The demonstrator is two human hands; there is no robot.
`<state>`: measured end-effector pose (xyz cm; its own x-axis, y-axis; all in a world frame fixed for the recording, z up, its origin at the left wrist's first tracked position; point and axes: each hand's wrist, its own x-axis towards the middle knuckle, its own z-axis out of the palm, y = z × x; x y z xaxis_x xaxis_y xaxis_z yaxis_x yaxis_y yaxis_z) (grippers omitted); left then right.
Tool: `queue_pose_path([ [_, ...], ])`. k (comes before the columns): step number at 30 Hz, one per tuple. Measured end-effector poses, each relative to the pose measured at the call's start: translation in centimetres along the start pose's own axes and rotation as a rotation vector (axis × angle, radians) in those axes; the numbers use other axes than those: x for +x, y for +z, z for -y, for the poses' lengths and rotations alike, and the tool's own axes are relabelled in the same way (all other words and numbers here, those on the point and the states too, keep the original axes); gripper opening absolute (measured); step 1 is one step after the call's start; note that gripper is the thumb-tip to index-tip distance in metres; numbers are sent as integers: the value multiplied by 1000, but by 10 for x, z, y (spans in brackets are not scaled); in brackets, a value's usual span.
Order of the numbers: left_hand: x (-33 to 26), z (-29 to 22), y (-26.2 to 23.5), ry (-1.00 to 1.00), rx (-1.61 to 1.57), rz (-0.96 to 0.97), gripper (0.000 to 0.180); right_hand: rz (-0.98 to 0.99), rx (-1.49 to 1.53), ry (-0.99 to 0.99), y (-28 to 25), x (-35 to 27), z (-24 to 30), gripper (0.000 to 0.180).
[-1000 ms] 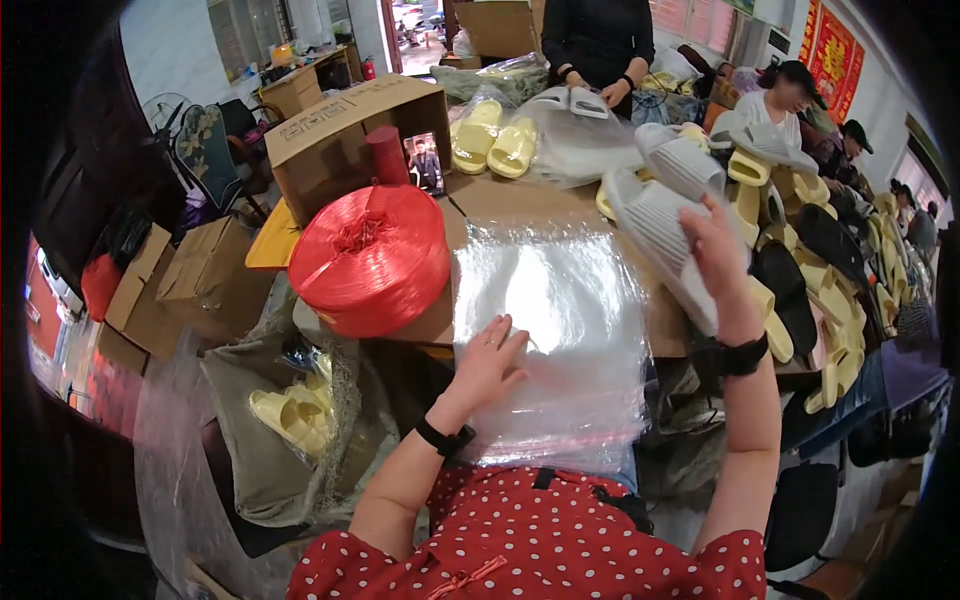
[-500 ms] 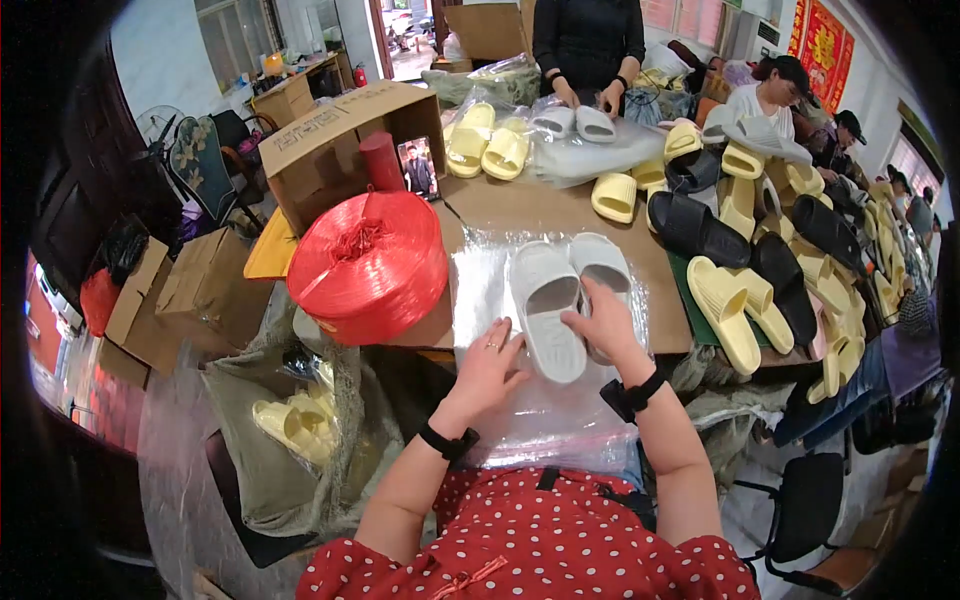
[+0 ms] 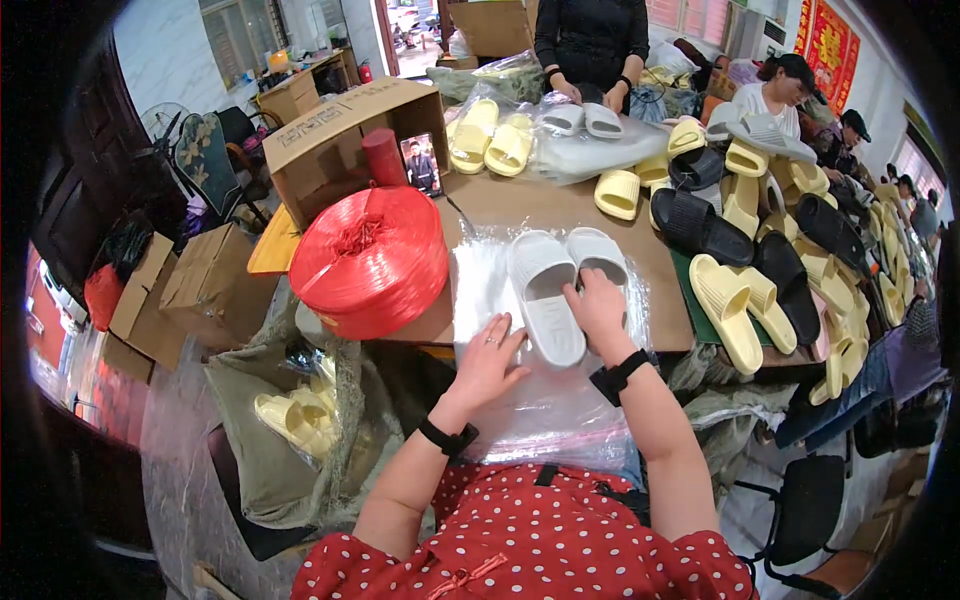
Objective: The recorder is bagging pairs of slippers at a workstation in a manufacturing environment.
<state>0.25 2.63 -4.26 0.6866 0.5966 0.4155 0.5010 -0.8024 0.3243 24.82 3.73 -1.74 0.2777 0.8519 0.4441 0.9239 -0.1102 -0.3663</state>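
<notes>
A pair of light grey slippers (image 3: pixel 555 290) lies side by side on a stack of clear plastic bags (image 3: pixel 545 400) at the near edge of the brown table (image 3: pixel 520 205). My right hand (image 3: pixel 597 305) rests on the heel ends of the slippers, fingers spread. My left hand (image 3: pixel 490 360) lies flat on the plastic bags just left of the slippers, fingers apart, holding nothing.
A big red spool of plastic twine (image 3: pixel 372 260) stands left of the bags. Behind it is an open cardboard box (image 3: pixel 340 140). Several yellow, black and grey slippers (image 3: pixel 745 250) cover the table's right side. People work at the far end; a sack of yellow slippers (image 3: pixel 295 420) sits low left.
My right hand brought the grey slippers from the right side down onto the plastic bags and now rests on their heels. My left hand stayed on the bags.
</notes>
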Motion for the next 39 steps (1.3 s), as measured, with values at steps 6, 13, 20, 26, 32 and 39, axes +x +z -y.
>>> queue_pose_path([
  [6,4,-5,-9,-31,-19,77,67,-83,271,120,-25,-11,0,23],
  [13,43,23,-1,-102,59,150,79,-326,622,202,-78,-66,-21,14],
  [20,79,41,-1,-26,414,-11,72,-466,1054,326,-97,-124,-78,37],
  [26,49,-3,-18,4,-3,20,61,-462,970,330,-116,-145,-85,39],
  [32,38,-17,-17,-1,-30,130,35,-445,983,342,-110,-154,-75,46],
  [39,34,-24,-17,-162,-159,-42,24,-408,800,202,-119,-154,-66,58],
])
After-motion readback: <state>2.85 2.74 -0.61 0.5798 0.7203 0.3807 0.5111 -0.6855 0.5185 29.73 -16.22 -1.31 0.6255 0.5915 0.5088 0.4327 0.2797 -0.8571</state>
